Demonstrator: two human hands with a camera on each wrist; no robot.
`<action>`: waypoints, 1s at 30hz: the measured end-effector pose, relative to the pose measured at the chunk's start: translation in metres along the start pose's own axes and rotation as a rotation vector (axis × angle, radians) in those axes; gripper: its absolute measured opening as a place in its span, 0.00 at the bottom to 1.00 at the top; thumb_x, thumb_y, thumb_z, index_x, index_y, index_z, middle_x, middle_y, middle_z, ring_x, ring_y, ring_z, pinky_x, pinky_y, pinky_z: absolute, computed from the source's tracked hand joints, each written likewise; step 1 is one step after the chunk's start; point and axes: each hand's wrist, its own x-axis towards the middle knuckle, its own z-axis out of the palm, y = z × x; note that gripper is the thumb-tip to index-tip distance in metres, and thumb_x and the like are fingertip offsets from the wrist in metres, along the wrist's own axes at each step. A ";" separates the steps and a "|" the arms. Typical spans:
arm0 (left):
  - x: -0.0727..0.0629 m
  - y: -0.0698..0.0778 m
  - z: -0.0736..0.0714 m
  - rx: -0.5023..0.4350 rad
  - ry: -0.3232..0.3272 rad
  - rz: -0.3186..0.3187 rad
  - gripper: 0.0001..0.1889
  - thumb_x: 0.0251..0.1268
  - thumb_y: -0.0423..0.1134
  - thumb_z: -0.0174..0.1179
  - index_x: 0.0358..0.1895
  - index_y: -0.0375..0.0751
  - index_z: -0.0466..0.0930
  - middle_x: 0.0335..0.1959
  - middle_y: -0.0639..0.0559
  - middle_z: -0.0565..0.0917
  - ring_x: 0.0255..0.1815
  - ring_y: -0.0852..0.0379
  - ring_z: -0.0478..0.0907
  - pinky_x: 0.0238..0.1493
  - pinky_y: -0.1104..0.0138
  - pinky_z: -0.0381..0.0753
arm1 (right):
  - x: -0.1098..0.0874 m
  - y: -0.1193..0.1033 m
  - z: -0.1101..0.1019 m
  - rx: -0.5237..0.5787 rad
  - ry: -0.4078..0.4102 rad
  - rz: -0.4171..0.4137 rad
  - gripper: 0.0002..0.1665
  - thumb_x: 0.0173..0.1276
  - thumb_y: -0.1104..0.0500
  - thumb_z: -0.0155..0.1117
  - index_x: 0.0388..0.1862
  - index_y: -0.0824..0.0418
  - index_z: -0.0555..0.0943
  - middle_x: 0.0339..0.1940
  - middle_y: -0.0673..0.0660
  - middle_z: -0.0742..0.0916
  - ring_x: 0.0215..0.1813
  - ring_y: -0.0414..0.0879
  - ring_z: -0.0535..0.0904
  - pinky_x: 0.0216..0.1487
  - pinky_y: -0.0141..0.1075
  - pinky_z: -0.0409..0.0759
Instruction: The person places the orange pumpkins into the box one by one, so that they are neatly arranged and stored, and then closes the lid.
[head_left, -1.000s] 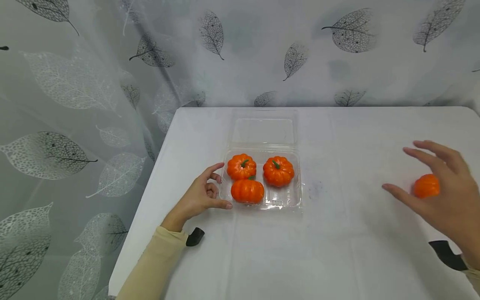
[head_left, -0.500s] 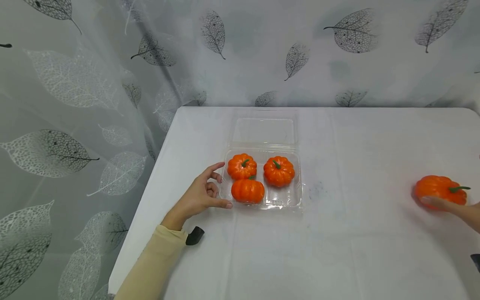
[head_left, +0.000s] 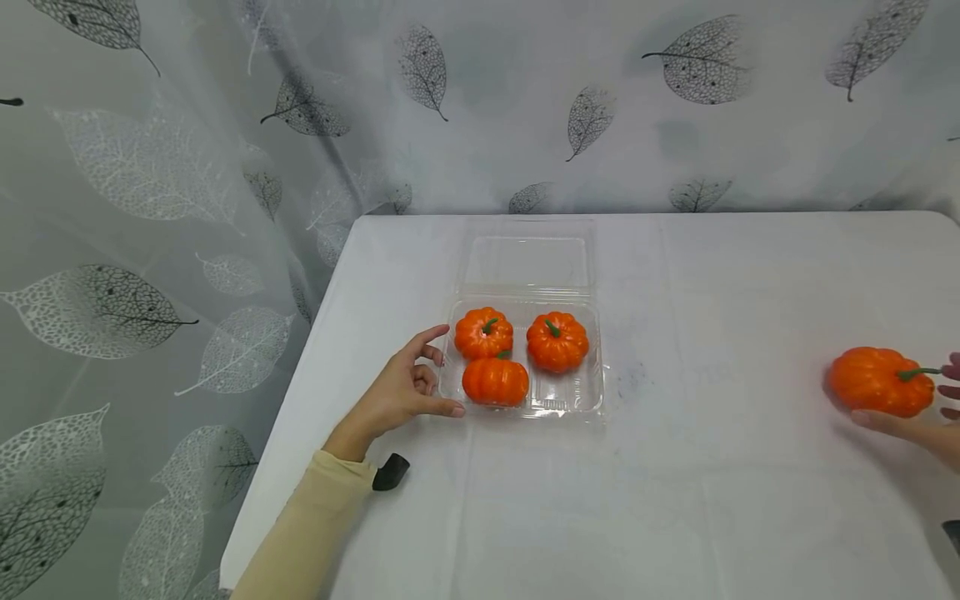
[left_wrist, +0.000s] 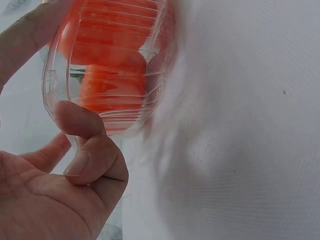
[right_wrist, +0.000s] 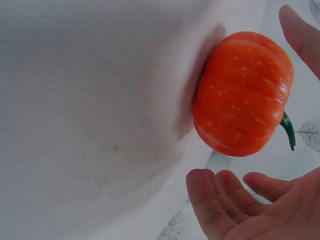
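Observation:
A clear plastic clamshell box (head_left: 564, 400) lies with its lid raised back, holding three orange toy pumpkins, among them a front one (head_left: 495, 382) on its side. My left hand (head_left: 405, 392) is at the box's left side, thumb near the front corner and index finger by the rim; in the left wrist view its other fingers bend beside the wall. At the far right another orange pumpkin (head_left: 873, 382) with a green stem lies on its side. Around it, my right hand (right_wrist: 250, 210) has thumb and fingers spread, with gaps to the pumpkin in the right wrist view.
A white cloth-covered table (head_left: 675, 500) bears everything. Grey curtains with a leaf print (head_left: 510, 108) hang behind it and to the left. The box's flat lid (head_left: 528, 260) extends toward the table's back edge.
My right hand has moved right, past the lone pumpkin, and now mostly leaves the head view. That pumpkin has barely shifted. The left hand and the box stay in place.

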 end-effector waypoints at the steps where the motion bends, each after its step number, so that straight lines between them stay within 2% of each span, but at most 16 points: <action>1: 0.000 0.000 0.000 0.001 0.000 -0.001 0.57 0.42 0.31 0.83 0.79 0.48 0.58 0.52 0.36 0.69 0.28 0.55 0.64 0.26 0.71 0.65 | -0.001 -0.002 0.000 0.004 -0.008 -0.005 0.57 0.71 0.50 0.67 0.82 0.67 0.41 0.80 0.74 0.52 0.75 0.74 0.54 0.74 0.58 0.53; 4: 0.000 -0.001 0.001 0.004 0.001 -0.004 0.57 0.42 0.31 0.83 0.79 0.48 0.58 0.52 0.36 0.69 0.28 0.54 0.64 0.26 0.71 0.65 | -0.005 -0.006 -0.001 -0.008 -0.032 -0.008 0.61 0.68 0.45 0.69 0.82 0.68 0.42 0.80 0.74 0.52 0.73 0.76 0.55 0.73 0.60 0.54; 9: -0.001 0.000 0.001 -0.004 0.001 -0.008 0.57 0.42 0.32 0.83 0.79 0.49 0.58 0.52 0.36 0.70 0.27 0.54 0.64 0.26 0.71 0.66 | -0.005 -0.003 0.005 0.003 -0.029 -0.032 0.61 0.68 0.48 0.70 0.81 0.69 0.41 0.79 0.76 0.51 0.73 0.77 0.53 0.68 0.65 0.56; 13: -0.002 0.001 0.002 -0.014 0.000 -0.006 0.57 0.42 0.32 0.83 0.79 0.50 0.58 0.52 0.37 0.69 0.26 0.55 0.64 0.26 0.71 0.66 | -0.004 -0.003 0.006 -0.013 -0.049 -0.018 0.60 0.69 0.48 0.69 0.81 0.71 0.41 0.79 0.76 0.49 0.73 0.78 0.52 0.67 0.67 0.57; 16: -0.002 0.002 0.002 -0.019 0.000 -0.006 0.58 0.41 0.31 0.83 0.79 0.50 0.59 0.52 0.37 0.69 0.26 0.56 0.64 0.26 0.71 0.65 | -0.005 -0.009 0.005 -0.044 -0.068 0.000 0.63 0.68 0.43 0.69 0.80 0.73 0.42 0.78 0.77 0.49 0.73 0.78 0.51 0.68 0.67 0.56; 21: -0.002 0.002 0.002 -0.017 0.001 -0.008 0.57 0.41 0.31 0.83 0.78 0.50 0.59 0.52 0.37 0.69 0.26 0.55 0.64 0.26 0.71 0.65 | -0.011 -0.023 0.004 -0.092 -0.077 0.004 0.66 0.65 0.38 0.70 0.79 0.74 0.42 0.76 0.79 0.51 0.72 0.77 0.51 0.69 0.67 0.54; 25: -0.002 0.001 0.002 -0.007 0.005 -0.007 0.57 0.42 0.32 0.83 0.78 0.50 0.59 0.51 0.37 0.70 0.27 0.55 0.64 0.26 0.71 0.65 | -0.021 -0.045 -0.002 -0.054 -0.129 -0.055 0.65 0.68 0.42 0.70 0.78 0.76 0.40 0.74 0.82 0.50 0.71 0.78 0.51 0.67 0.68 0.55; 28: -0.003 0.003 0.002 -0.004 0.009 -0.005 0.57 0.42 0.32 0.83 0.78 0.50 0.59 0.51 0.37 0.70 0.27 0.55 0.64 0.25 0.71 0.65 | -0.028 -0.064 -0.008 -0.056 -0.188 -0.116 0.62 0.69 0.46 0.70 0.77 0.78 0.41 0.71 0.84 0.53 0.66 0.79 0.53 0.63 0.70 0.59; 30: -0.003 0.003 0.002 -0.006 0.011 -0.003 0.57 0.42 0.31 0.83 0.78 0.50 0.59 0.52 0.36 0.70 0.27 0.55 0.64 0.25 0.71 0.65 | -0.030 -0.074 -0.010 -0.060 -0.222 -0.148 0.62 0.68 0.45 0.71 0.77 0.78 0.43 0.69 0.84 0.55 0.63 0.79 0.55 0.59 0.72 0.62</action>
